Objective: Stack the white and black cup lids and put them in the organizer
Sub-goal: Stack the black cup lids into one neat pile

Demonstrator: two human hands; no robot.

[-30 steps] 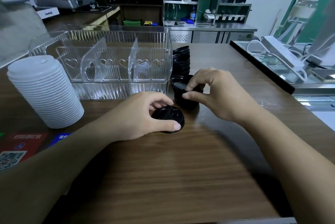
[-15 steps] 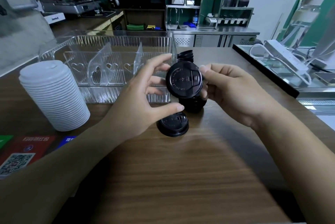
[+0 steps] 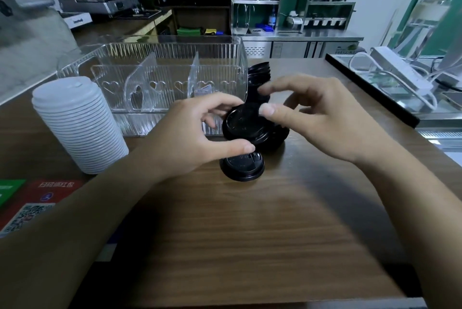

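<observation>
The clear organizer [image 3: 172, 76] stands at the far left. Before it, the left hand [image 3: 190, 138] pinches a black lid [image 3: 243, 125] by thumb and fingers; the right hand [image 3: 317, 118], fingers loosely spread, seems only to touch its rim. Lower it squarely onto the lid on the table [image 3: 242, 167] just below.

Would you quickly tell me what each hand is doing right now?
Left hand: grips the round black plastic cup lid by its rim.
Right hand: thumb on the same lid's far edge, other fingers loosely spread above it.
</observation>
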